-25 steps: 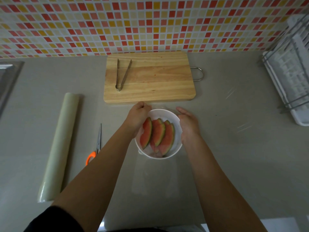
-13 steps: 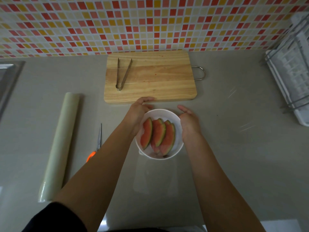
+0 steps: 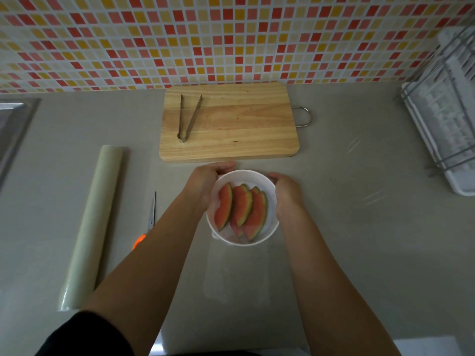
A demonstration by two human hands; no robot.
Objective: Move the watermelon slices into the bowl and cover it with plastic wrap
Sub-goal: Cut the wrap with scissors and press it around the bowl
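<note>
1. Although a thin clear sheet of plastic wrap point(image 3: 237, 273) seems to be draped over the bowl point(image 3: 243, 177) and trailed toward the viewer across the counter point(image 3: 347, 240), its edges are faint and its exact extent is hard to make out
2. The white bowl is set on the counter just in front of the cutting board point(image 3: 228, 124), and the watermelon slices point(image 3: 240, 211) are seen leaning inside it, overlapped so that their number cannot be counted with certainty
3. The left hand point(image 3: 203, 186) is cupped against the bowl's left side with the thumb curled over the far rim; its fingers are hidden behind the bowl wall, so a firm clamp cannot be told from a mere press
4. The right hand point(image 3: 288, 194) is laid against the right side, fingers together and bent round the rim, with the fingertips likewise concealed
5. The roll of wrap point(image 3: 92, 227) is laid lengthwise well to the left, and the scissors point(image 3: 150, 219) beside it are partly covered by the left forearm, only an orange bit of handle being shown
6. Metal tongs point(image 3: 189, 118) are rested on the board, arms spread
7. The dish rack point(image 3: 444, 111) at the right and a sink point(image 3: 12, 119) at the left are cut off by the frame
</note>
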